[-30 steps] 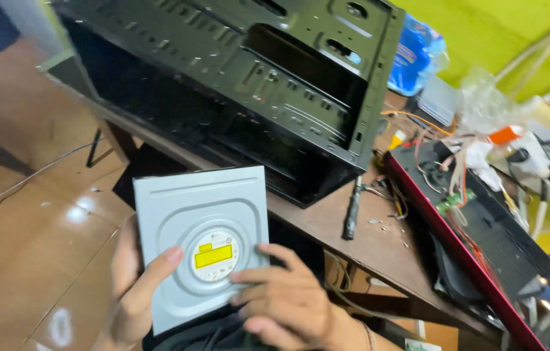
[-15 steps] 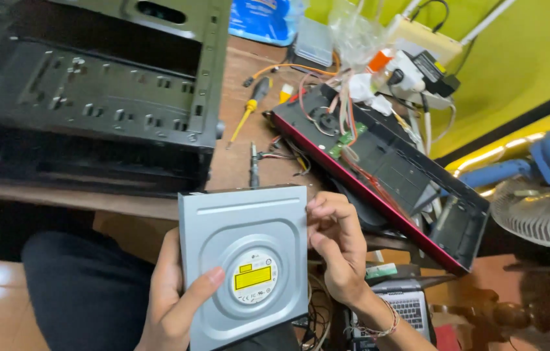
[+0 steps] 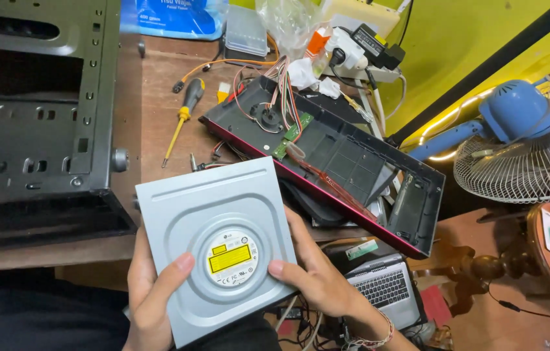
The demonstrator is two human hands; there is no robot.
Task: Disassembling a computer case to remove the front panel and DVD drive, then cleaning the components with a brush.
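Grey optical drive (image 3: 223, 250) held flat over the lap, just off the near edge of the wooden desk (image 3: 151, 84), label side up. Left hand (image 3: 151, 296) grips its lower left edge, thumb on top; right hand (image 3: 314, 276) clasps the right edge, thumb by the yellow sticker (image 3: 229, 258). Both hands closed on it, firm. To handle it well: hold by the edges, keep it level, steer clear of the black computer case (image 3: 34, 117) corner. Red-edged front panel (image 3: 327, 156) with loose wires lies right, yellow screwdriver (image 3: 183, 117) beyond
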